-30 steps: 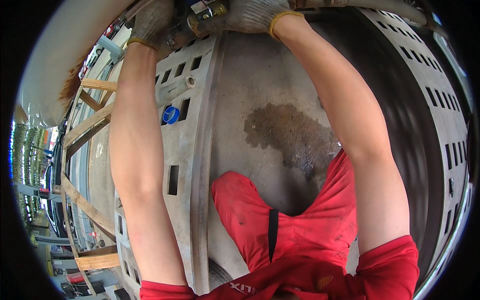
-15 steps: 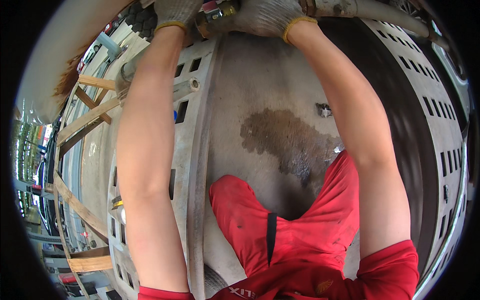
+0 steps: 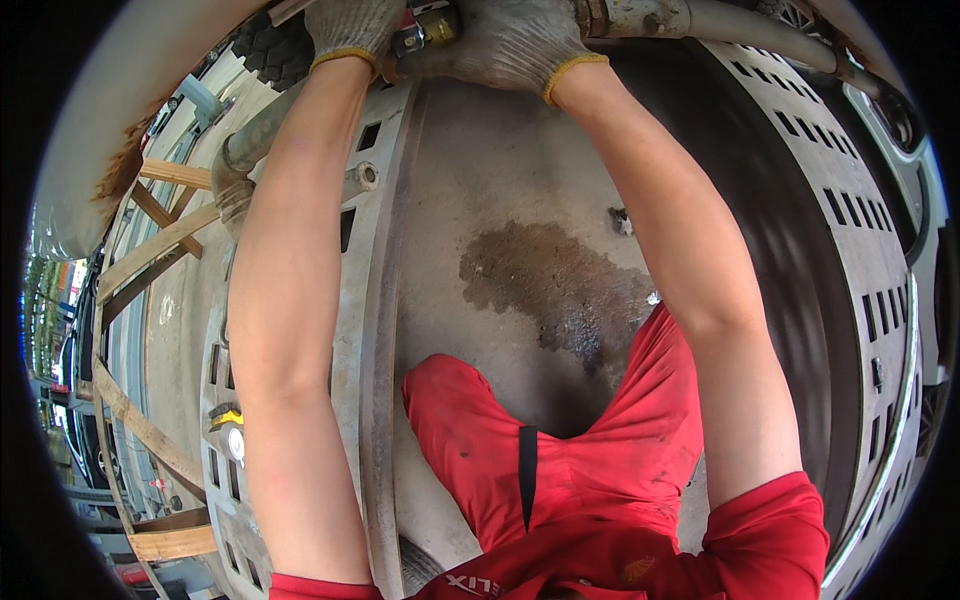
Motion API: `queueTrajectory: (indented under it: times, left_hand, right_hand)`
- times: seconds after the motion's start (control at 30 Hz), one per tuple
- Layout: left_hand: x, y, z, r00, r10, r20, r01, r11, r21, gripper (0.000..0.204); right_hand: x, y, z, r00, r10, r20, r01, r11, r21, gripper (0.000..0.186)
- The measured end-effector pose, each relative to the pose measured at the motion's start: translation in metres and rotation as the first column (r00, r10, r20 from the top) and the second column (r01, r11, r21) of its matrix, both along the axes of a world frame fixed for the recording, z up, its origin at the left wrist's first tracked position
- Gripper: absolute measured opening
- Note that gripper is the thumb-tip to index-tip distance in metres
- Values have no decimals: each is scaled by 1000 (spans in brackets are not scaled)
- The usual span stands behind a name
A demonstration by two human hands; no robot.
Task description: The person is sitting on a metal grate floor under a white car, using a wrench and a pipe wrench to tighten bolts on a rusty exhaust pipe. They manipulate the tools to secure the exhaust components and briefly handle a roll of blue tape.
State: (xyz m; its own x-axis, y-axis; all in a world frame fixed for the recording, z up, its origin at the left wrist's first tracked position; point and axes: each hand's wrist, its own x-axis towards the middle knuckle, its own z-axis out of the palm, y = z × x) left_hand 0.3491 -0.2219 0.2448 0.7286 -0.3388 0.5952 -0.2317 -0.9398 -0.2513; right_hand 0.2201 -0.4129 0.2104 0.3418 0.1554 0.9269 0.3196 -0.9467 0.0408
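My left hand [image 3: 352,28], in a grey knit glove with a yellow cuff, is raised at the top edge beside a small brass-and-dark tool or fitting [image 3: 430,25]; its fingers are hidden. My right hand [image 3: 505,40], gloved alike, reaches leftward below that fitting, fingers curled around something too dark to make out. Right of it a grimy metal pipe [image 3: 660,18] runs overhead. A rusty-edged metal body [image 3: 120,120] hangs at upper left.
Slotted metal rails [image 3: 380,300], [image 3: 850,210] flank the stained floor [image 3: 530,280] between my red-clad legs. Left are a wooden frame [image 3: 140,260], curved pipe [image 3: 245,150], short tube [image 3: 367,176], yellow tool [image 3: 225,420], tyre [image 3: 265,55] and distant vehicles.
My left hand has moved right, closer to my right hand. The view has shifted slightly; the tyre, curved pipe and yellow tool now show on the left, while the blue ring is hidden.
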Motion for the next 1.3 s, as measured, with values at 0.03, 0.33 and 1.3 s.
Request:
queueTrajectory:
  times: [0.03, 0.33, 1.3]
  left_hand:
    - [-6, -14, 2, 999, -1, -43, -1, 998, -60, 41]
    - [-8, -16, 6, 707, 44, 706, -463, 783, 415, 36]
    - [-1, -16, 11, 961, -55, 271, 155, 920, -360, 41]
  right_hand:
    - [9, -9, -9, 982, -74, 171, 76, 997, -6, 108]
    - [-21, -7, 4, 984, -55, -172, 54, 998, -12, 98]
    - [-22, 8, 10, 925, 379, -24, -373, 920, 120, 66]
